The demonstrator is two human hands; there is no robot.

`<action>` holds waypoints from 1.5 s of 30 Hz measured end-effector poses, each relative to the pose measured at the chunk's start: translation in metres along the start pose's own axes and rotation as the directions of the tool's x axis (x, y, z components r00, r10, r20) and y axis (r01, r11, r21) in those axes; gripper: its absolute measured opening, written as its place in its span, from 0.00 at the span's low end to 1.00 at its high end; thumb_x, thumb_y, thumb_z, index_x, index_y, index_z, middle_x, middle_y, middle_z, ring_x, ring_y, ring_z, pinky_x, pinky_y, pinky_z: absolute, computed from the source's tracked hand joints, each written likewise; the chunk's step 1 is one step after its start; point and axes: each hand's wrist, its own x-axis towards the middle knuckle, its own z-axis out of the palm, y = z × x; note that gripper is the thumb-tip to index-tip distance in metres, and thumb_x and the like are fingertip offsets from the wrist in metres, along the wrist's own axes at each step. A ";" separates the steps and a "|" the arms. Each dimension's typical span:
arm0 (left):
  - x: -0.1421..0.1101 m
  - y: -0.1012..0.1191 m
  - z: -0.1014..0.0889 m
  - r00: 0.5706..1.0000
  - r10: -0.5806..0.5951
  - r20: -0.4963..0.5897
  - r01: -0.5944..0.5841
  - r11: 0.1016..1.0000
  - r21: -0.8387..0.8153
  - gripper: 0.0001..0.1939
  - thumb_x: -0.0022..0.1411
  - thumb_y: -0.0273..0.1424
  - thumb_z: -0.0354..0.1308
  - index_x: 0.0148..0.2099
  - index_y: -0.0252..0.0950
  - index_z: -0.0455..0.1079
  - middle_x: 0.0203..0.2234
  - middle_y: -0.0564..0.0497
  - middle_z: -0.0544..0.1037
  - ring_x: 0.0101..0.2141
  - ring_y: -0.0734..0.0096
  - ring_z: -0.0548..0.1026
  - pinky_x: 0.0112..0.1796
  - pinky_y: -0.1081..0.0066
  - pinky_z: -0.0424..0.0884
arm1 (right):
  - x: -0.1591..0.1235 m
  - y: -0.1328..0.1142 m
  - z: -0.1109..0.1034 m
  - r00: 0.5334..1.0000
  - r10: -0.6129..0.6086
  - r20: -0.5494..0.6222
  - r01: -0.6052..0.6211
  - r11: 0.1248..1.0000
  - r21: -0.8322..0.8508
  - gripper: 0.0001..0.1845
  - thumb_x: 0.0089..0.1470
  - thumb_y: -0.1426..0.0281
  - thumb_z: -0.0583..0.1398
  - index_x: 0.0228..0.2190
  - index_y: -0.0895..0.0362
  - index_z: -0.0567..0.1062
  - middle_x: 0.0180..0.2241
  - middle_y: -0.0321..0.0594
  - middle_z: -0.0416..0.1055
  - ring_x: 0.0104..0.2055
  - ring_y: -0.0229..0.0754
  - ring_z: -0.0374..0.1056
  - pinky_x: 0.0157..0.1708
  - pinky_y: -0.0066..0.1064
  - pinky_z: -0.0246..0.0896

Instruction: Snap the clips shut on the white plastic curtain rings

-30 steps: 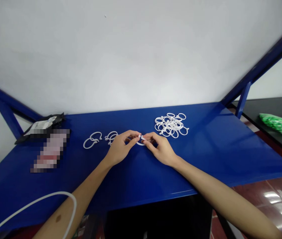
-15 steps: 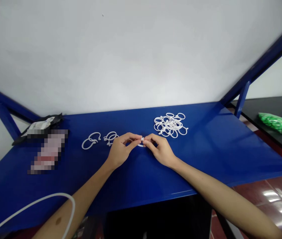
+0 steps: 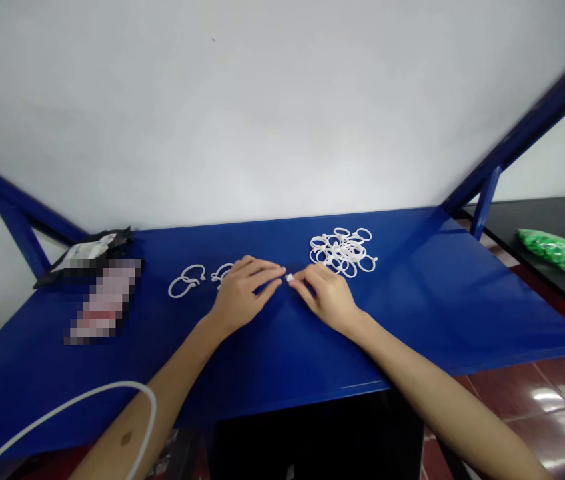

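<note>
Over the middle of the table, my right hand pinches a small white plastic ring between thumb and fingertips. Only the ring's knobbed end shows; its loop is hidden by the hand. My left hand is just left of it, thumb and fingers apart with nothing between them. Behind the left hand lie several opened rings, partly covered. Two more opened white rings overlap further left. A heap of closed white rings sits behind the right hand.
The blue table stands against a pale wall. A black package and a blurred pinkish packet lie at left. A white cable arcs over my left forearm. A bag of green pieces rests on a black table at right.
My left fingers have opened and come off the white ring, which both hands pinched before. The ring stays in my right hand, turned so its loop no longer shows.
</note>
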 end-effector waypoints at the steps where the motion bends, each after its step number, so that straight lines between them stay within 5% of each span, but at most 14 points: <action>1: 0.001 -0.006 -0.005 0.998 -0.053 0.020 0.050 0.990 0.132 0.11 0.69 0.32 0.56 0.50 0.42 0.78 0.42 0.46 0.82 0.43 0.59 0.76 0.47 0.57 0.70 | 0.003 0.004 -0.004 0.999 0.030 -0.036 -0.033 0.996 -0.082 0.15 0.69 0.62 0.53 0.37 0.55 0.76 0.36 0.44 0.76 0.38 0.45 0.69 0.38 0.36 0.64; 6: -0.008 -0.036 -0.024 0.934 -0.345 0.093 0.239 0.796 0.555 0.20 0.66 0.42 0.55 0.51 0.35 0.76 0.41 0.37 0.79 0.45 0.44 0.72 0.45 0.51 0.67 | 0.010 0.045 -0.034 0.919 0.267 -0.290 -0.374 0.824 -0.426 0.15 0.68 0.64 0.53 0.40 0.56 0.78 0.40 0.50 0.74 0.44 0.52 0.65 0.37 0.37 0.62; 10: -0.015 -0.045 -0.022 0.911 -0.364 0.194 0.199 0.800 0.566 0.15 0.67 0.36 0.51 0.47 0.36 0.77 0.39 0.38 0.80 0.44 0.45 0.72 0.44 0.53 0.66 | 0.006 0.073 -0.047 0.848 0.447 -0.283 -0.527 0.662 -0.534 0.17 0.65 0.63 0.54 0.42 0.60 0.79 0.41 0.55 0.73 0.44 0.54 0.65 0.38 0.39 0.62; 16: -0.014 -0.043 -0.021 0.925 -0.326 0.193 0.186 0.834 0.519 0.13 0.66 0.29 0.51 0.46 0.38 0.76 0.37 0.41 0.82 0.40 0.49 0.73 0.41 0.57 0.64 | 0.007 0.076 -0.049 0.770 0.565 -0.297 -0.621 0.553 -0.556 0.19 0.66 0.63 0.53 0.42 0.62 0.79 0.42 0.56 0.74 0.44 0.54 0.68 0.39 0.38 0.61; 23: -0.011 -0.046 -0.025 0.928 -0.339 0.155 0.257 0.883 0.392 0.08 0.65 0.30 0.56 0.45 0.41 0.76 0.35 0.47 0.83 0.38 0.52 0.72 0.39 0.59 0.63 | 0.004 0.083 -0.058 0.750 0.564 -0.347 -0.653 0.546 -0.525 0.19 0.64 0.63 0.54 0.44 0.62 0.80 0.43 0.57 0.74 0.43 0.55 0.68 0.38 0.39 0.62; 26: -0.006 -0.040 -0.028 0.935 -0.343 0.090 0.302 0.905 0.300 0.08 0.65 0.30 0.58 0.44 0.42 0.76 0.34 0.48 0.83 0.39 0.53 0.73 0.41 0.57 0.65 | 0.006 0.080 -0.059 0.786 0.474 -0.397 -0.618 0.619 -0.485 0.19 0.65 0.65 0.53 0.45 0.62 0.79 0.44 0.56 0.74 0.46 0.56 0.66 0.43 0.43 0.63; 31: 0.002 -0.022 -0.028 0.909 -0.414 0.035 0.416 0.908 -0.049 0.08 0.63 0.34 0.62 0.44 0.43 0.78 0.34 0.51 0.82 0.34 0.63 0.76 0.41 0.61 0.72 | 0.008 0.042 -0.035 0.949 0.204 -0.240 -0.265 0.930 -0.254 0.14 0.67 0.67 0.53 0.45 0.57 0.77 0.44 0.51 0.74 0.48 0.53 0.66 0.52 0.46 0.62; 34: 0.003 -0.013 -0.022 0.871 -0.475 0.124 0.490 0.822 -0.289 0.09 0.60 0.38 0.65 0.42 0.42 0.79 0.35 0.51 0.83 0.34 0.66 0.78 0.40 0.64 0.74 | 0.003 0.013 -0.010 0.993 0.095 -0.063 -0.094 0.995 0.016 0.13 0.66 0.66 0.56 0.50 0.53 0.74 0.46 0.48 0.73 0.49 0.51 0.68 0.52 0.46 0.65; 37: 0.000 -0.007 -0.012 0.835 -0.498 0.234 0.544 0.684 -0.487 0.10 0.58 0.39 0.67 0.39 0.39 0.77 0.34 0.51 0.83 0.34 0.67 0.80 0.39 0.66 0.76 | -0.002 -0.005 0.008 0.997 0.055 0.062 -0.070 0.960 0.273 0.15 0.66 0.65 0.57 0.53 0.52 0.71 0.46 0.45 0.72 0.43 0.45 0.70 0.45 0.40 0.69; 41: -0.001 -0.001 0.000 0.815 -0.483 0.320 0.568 0.558 -0.604 0.10 0.59 0.38 0.66 0.40 0.37 0.74 0.31 0.52 0.81 0.31 0.70 0.80 0.36 0.67 0.78 | -0.001 -0.007 0.014 0.981 0.144 0.128 -0.187 0.879 0.439 0.09 0.66 0.65 0.57 0.41 0.54 0.76 0.36 0.39 0.74 0.33 0.39 0.68 0.36 0.32 0.66; 43: -0.001 0.001 0.003 0.825 -0.484 0.292 0.552 0.577 -0.602 0.10 0.61 0.37 0.64 0.42 0.37 0.72 0.32 0.52 0.81 0.30 0.69 0.80 0.35 0.67 0.78 | 0.000 -0.004 0.013 0.955 0.245 0.164 -0.295 0.805 0.515 0.09 0.65 0.63 0.59 0.39 0.54 0.76 0.31 0.36 0.74 0.30 0.38 0.68 0.32 0.31 0.65; 45: -0.002 0.003 0.005 0.871 -0.453 0.189 0.481 0.709 -0.515 0.08 0.64 0.34 0.61 0.44 0.38 0.72 0.35 0.51 0.80 0.33 0.69 0.80 0.36 0.66 0.78 | 0.002 -0.002 0.014 0.926 0.325 0.194 -0.372 0.695 0.615 0.11 0.62 0.61 0.60 0.43 0.54 0.74 0.28 0.33 0.73 0.28 0.37 0.69 0.30 0.30 0.64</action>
